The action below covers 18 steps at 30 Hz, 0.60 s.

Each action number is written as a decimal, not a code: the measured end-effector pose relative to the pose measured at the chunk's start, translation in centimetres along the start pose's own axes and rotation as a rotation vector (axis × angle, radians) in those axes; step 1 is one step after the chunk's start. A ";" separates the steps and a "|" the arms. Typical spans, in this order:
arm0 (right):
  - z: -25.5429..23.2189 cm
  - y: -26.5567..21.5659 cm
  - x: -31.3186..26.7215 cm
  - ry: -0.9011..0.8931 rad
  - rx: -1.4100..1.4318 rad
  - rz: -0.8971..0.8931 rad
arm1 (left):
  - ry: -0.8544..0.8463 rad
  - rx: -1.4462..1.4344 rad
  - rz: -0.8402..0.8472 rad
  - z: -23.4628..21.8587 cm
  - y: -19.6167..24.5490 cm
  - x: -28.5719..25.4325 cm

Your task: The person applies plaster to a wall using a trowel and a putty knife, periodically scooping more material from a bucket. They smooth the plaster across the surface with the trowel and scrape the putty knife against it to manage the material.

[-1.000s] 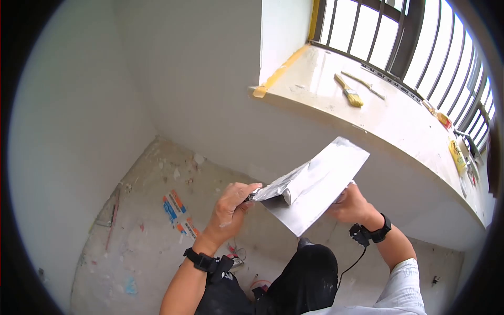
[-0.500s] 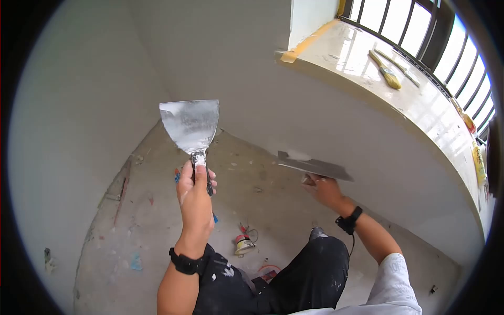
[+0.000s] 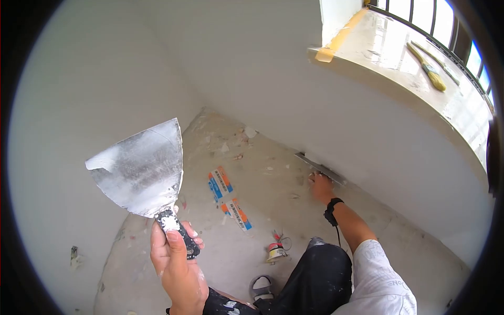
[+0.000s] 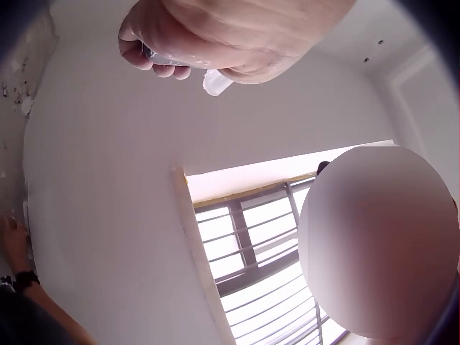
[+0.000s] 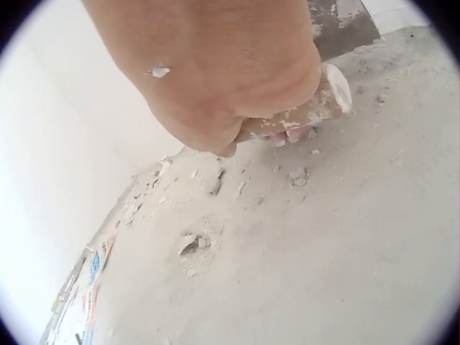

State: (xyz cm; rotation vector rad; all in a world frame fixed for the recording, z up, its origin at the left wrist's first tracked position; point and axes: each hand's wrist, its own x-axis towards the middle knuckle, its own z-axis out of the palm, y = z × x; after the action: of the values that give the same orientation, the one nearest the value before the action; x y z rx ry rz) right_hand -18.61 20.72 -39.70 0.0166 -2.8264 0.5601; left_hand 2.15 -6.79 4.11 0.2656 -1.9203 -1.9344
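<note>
My left hand [image 3: 181,273] grips the dark, putty-crusted handle of a wide putty knife [image 3: 142,170], its broad blade pointing up and smeared with white. Low by the foot of the wall, my right hand [image 3: 321,189] holds a plastering trowel [image 3: 329,173]. The long thin blade lies along the line where wall [image 3: 367,142] and floor meet. In the right wrist view the fingers wrap round the trowel's handle [image 5: 298,118], with part of the blade [image 5: 348,32] behind it. The left wrist view shows the left hand [image 4: 237,36] from below; the knife's blade is hidden there.
A window sill [image 3: 388,68] juts out at upper right, with a paintbrush [image 3: 428,68] and a second thin brush [image 3: 438,62] on it. Torn orange-and-blue packaging [image 3: 220,184], a small tub [image 3: 276,252] and crumbs of debris [image 5: 190,244] lie on the floor [image 3: 278,210].
The hands were close together with both blades touching; they have since parted. The trowel has gone down to the wall's foot, while the putty knife has swung left and nearer the camera.
</note>
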 end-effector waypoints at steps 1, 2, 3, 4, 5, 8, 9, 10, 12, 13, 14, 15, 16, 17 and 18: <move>-2.6 -1.5 0.3 -0.061 0.035 0.083 | 0.006 0.005 0.003 0.0 0.1 0.0; -4.5 -2.4 0.8 -0.119 0.067 0.168 | 0.004 0.011 0.006 0.2 0.1 -0.1; -4.9 -2.5 1.2 -0.119 0.069 0.166 | 0.001 0.015 0.006 0.4 0.0 -0.2; -5.3 -2.4 1.4 -0.115 0.125 0.189 | -0.001 0.015 0.006 0.7 -0.1 -0.2; -6.2 -2.5 1.6 -0.111 0.180 0.215 | -0.020 0.020 0.003 1.0 -0.2 -0.3; -9.3 -3.3 2.4 -0.013 0.195 0.185 | -0.060 0.005 -0.010 1.6 -0.6 -0.3; -11.1 -3.8 2.3 -0.022 0.191 0.188 | -0.083 -0.003 -0.020 1.8 -0.7 -0.3; -13.3 -4.4 2.3 0.037 0.297 0.193 | -0.082 -0.004 -0.030 1.9 -0.7 -0.2; -16.0 -4.4 2.0 0.082 0.390 0.197 | -0.058 -0.005 -0.031 1.9 -0.9 -0.1; -16.8 -4.2 1.5 0.249 0.421 0.141 | -0.053 -0.007 -0.049 2.1 -0.8 -0.1; -17.2 -3.9 0.8 0.416 0.449 0.086 | -0.054 -0.027 -0.046 2.2 -0.5 0.0; -17.2 -3.4 -0.2 0.406 0.437 0.093 | -0.062 -0.048 -0.040 2.4 -0.3 0.0; -17.4 -2.9 -1.2 0.204 0.387 0.158 | -0.072 -0.054 -0.047 2.6 -0.3 0.0; -17.6 -2.2 -2.2 0.008 0.336 0.222 | -0.082 -0.057 -0.040 2.8 -0.3 0.0; -16.7 -1.2 -3.4 0.016 0.325 0.234 | -0.094 -0.060 -0.034 3.0 -0.3 0.0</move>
State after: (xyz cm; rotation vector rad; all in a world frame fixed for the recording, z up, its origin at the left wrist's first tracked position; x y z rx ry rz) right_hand -11.05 25.74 -25.24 -0.2590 -2.7064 1.0609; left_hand 0.91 -4.01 3.89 0.1950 -1.9238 -2.0570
